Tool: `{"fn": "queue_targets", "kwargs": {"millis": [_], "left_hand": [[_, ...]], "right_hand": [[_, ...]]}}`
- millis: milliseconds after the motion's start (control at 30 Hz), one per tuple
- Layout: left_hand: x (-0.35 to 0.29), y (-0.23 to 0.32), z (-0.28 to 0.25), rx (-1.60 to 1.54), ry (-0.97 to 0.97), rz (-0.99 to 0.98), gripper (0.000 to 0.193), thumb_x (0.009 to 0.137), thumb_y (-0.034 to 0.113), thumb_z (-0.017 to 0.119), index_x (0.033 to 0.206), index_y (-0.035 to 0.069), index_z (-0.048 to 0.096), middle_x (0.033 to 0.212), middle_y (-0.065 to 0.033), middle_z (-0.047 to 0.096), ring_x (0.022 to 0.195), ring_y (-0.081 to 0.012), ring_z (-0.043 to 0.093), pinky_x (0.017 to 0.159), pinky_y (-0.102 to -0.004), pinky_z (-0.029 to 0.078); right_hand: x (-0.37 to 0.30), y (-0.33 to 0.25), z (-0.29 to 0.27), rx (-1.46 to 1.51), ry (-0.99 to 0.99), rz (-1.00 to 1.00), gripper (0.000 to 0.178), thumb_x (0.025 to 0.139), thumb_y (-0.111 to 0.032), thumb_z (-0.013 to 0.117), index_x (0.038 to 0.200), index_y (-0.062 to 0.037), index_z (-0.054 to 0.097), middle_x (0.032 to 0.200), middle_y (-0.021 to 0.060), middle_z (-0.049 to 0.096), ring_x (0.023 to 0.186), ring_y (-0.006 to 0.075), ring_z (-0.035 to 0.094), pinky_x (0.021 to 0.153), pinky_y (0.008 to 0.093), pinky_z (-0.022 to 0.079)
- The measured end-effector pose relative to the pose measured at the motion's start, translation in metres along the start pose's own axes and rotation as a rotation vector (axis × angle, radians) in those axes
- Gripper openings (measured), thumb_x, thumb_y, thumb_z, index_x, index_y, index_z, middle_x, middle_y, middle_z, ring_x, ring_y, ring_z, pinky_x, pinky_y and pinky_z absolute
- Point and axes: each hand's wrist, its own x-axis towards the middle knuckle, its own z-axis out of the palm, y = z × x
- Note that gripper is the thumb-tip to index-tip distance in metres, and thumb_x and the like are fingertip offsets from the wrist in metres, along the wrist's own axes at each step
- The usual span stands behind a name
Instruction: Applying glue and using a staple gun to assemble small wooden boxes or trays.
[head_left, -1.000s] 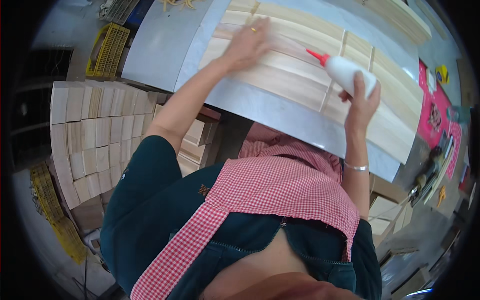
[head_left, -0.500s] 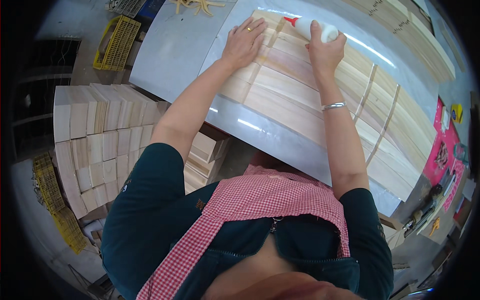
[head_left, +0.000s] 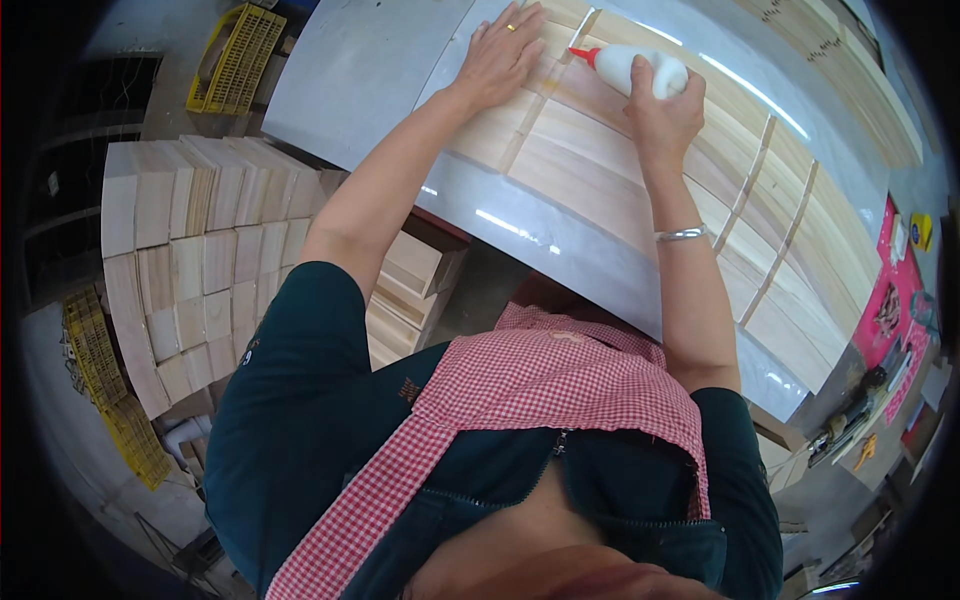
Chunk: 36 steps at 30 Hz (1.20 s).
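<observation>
My left hand (head_left: 503,55) lies flat with its fingers stretched on the far left end of a row of pale wooden boards (head_left: 590,125) placed side by side. A white squeeze bottle (head_left: 615,68) with a red nozzle is gripped in my right hand (head_left: 668,122). The bottle lies tilted nearly on its side, its tip pointing left at a groove (head_left: 527,122) that runs across the boards. A whitish line shows in the far part of that groove. Two more grooves cross the boards to the right, one of them a long groove (head_left: 745,180) with a pale line in it.
The boards rest on a shiny grey table (head_left: 365,75). Stacked wood blocks (head_left: 205,270) stand left of it, near a yellow crate (head_left: 235,60). More boards (head_left: 860,90) lie at the far right. A pink surface (head_left: 880,290) with small items is at the right.
My right hand has brought the bottle slightly nearer and to the right, its tip following the groove. A whitish line now shows in the groove's far part. My left hand stays flat.
</observation>
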Motion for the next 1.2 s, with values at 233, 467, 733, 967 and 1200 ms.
{"fn": "queue_targets", "kwargs": {"millis": [233, 467, 733, 967, 1200], "left_hand": [[-0.032, 0.007, -0.015, 0.033, 0.005, 0.069, 0.047, 0.105, 0.035, 0.042, 0.145, 0.012, 0.050, 0.154, -0.0036, 0.046, 0.147, -0.0279, 0.034, 0.116, -0.0529, 0.027], [-0.040, 0.005, -0.016, 0.031, -0.011, 0.125, 0.048, 0.104, 0.034, 0.046, 0.143, 0.006, 0.050, 0.153, -0.0119, 0.045, 0.145, -0.0336, 0.037, 0.112, -0.0606, 0.033], [-0.033, 0.006, -0.026, -0.170, -0.461, -0.233, 0.048, 0.104, 0.035, 0.041, 0.146, 0.013, 0.049, 0.156, -0.0053, 0.043, 0.149, -0.0330, 0.029, 0.116, -0.0633, 0.024], [-0.028, -0.013, 0.002, 0.017, -0.329, 0.130, 0.050, 0.102, 0.031, 0.048, 0.148, 0.012, 0.046, 0.150, -0.0103, 0.048, 0.137, -0.0331, 0.045, 0.107, -0.0540, 0.040], [-0.041, -0.008, 0.002, -0.026, -0.059, 0.094, 0.044, 0.103, 0.025, 0.042, 0.141, 0.007, 0.055, 0.150, -0.0073, 0.051, 0.143, -0.0302, 0.041, 0.114, -0.0420, 0.031]], "right_hand": [[-0.041, -0.009, -0.014, -0.015, -0.071, -0.015, 0.052, 0.087, -0.036, 0.073, 0.111, 0.0061, 0.053, 0.094, 0.0222, 0.066, 0.081, 0.0336, 0.067, 0.076, 0.0405, 0.055], [-0.089, -0.018, -0.027, -0.042, -0.125, -0.059, 0.051, 0.087, -0.034, 0.074, 0.111, 0.0048, 0.053, 0.092, 0.0212, 0.066, 0.080, 0.0329, 0.067, 0.074, 0.0403, 0.055], [-0.138, -0.031, -0.041, -0.027, -0.198, -0.063, 0.048, 0.087, -0.034, 0.074, 0.110, 0.0025, 0.054, 0.089, 0.0196, 0.066, 0.075, 0.0318, 0.065, 0.071, 0.0396, 0.055], [-0.147, -0.033, -0.062, 0.146, -0.278, 0.176, 0.043, 0.090, -0.031, 0.072, 0.111, 0.0019, 0.054, 0.088, 0.0166, 0.063, 0.075, 0.0286, 0.063, 0.071, 0.0394, 0.052], [-0.086, -0.017, -0.162, 0.341, -0.029, 0.127, 0.047, 0.098, -0.034, 0.059, 0.130, -0.0012, 0.046, 0.109, 0.0174, 0.057, 0.090, 0.0278, 0.059, 0.075, 0.0366, 0.052]]}}
